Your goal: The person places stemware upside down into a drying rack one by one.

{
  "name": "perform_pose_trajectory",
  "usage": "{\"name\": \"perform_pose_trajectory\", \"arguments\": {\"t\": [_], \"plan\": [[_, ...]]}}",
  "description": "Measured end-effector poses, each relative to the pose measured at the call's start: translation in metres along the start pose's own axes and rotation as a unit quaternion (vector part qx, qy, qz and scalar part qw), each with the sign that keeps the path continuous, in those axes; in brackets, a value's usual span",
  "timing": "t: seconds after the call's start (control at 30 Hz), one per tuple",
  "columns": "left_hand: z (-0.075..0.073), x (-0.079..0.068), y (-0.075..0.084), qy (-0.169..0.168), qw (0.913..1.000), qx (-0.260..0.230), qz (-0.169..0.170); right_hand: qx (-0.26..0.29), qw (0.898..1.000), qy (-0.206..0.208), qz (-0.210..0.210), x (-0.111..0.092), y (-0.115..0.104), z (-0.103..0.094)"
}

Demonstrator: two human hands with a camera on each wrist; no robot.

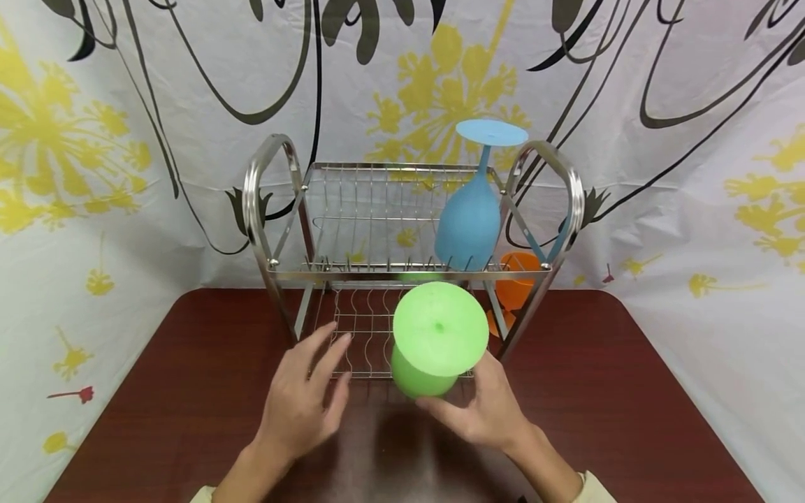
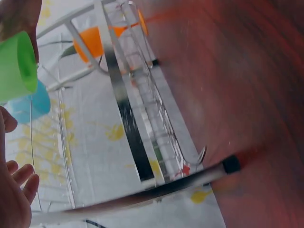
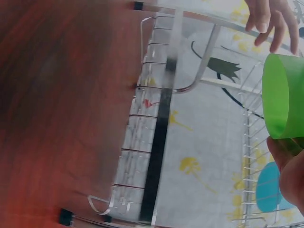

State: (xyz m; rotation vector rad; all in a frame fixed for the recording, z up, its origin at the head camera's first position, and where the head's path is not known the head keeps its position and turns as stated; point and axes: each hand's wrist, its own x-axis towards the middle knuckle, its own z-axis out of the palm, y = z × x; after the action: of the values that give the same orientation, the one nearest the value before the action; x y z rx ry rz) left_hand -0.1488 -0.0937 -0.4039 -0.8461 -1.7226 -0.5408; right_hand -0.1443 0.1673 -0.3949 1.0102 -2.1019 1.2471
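Observation:
A green plastic goblet (image 1: 440,335) is upside down above the table in front of the rack, its round foot on top and its open bowl facing down. My right hand (image 1: 487,412) grips its bowl from the right, thumb in front. To the left of the goblet, my left hand (image 1: 305,398) is raised with fingers spread and relaxed, apart from the goblet and touching nothing. In the left wrist view, the green bowl (image 2: 16,69) shows beyond the left fingers. In the right wrist view, the bowl's rim (image 3: 275,97) faces the tabletop.
A two-tier metal dish rack (image 1: 371,274) stands on the dark red table (image 1: 157,419). On its upper tier, at the right, a blue goblet (image 1: 468,220) rests upside down. An orange goblet (image 1: 518,279) stands upright near the rack's right end. A patterned curtain (image 1: 189,140) hangs behind.

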Motion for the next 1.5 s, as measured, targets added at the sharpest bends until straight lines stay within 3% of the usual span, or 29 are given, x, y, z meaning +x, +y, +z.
{"name": "perform_pose_trajectory", "arguments": {"t": [0.5,0.9,1.2,1.5], "plan": [[-0.014,-0.001,-0.016,0.071,0.9946,0.055,-0.053,0.018,0.998,-0.014,-0.058,0.035,-0.023,-0.016],[-0.018,-0.009,-0.029,0.075,0.9866,0.085,-0.118,-0.03,0.993,0.002,-0.118,0.067,-0.041,-0.032],[-0.02,-0.014,-0.033,0.038,0.9849,0.065,-0.156,-0.029,0.997,-0.013,-0.077,0.081,-0.059,-0.035],[-0.021,-0.016,-0.032,0.029,0.9813,0.047,-0.184,-0.015,0.997,-0.028,-0.071,0.104,-0.077,-0.032]]}}
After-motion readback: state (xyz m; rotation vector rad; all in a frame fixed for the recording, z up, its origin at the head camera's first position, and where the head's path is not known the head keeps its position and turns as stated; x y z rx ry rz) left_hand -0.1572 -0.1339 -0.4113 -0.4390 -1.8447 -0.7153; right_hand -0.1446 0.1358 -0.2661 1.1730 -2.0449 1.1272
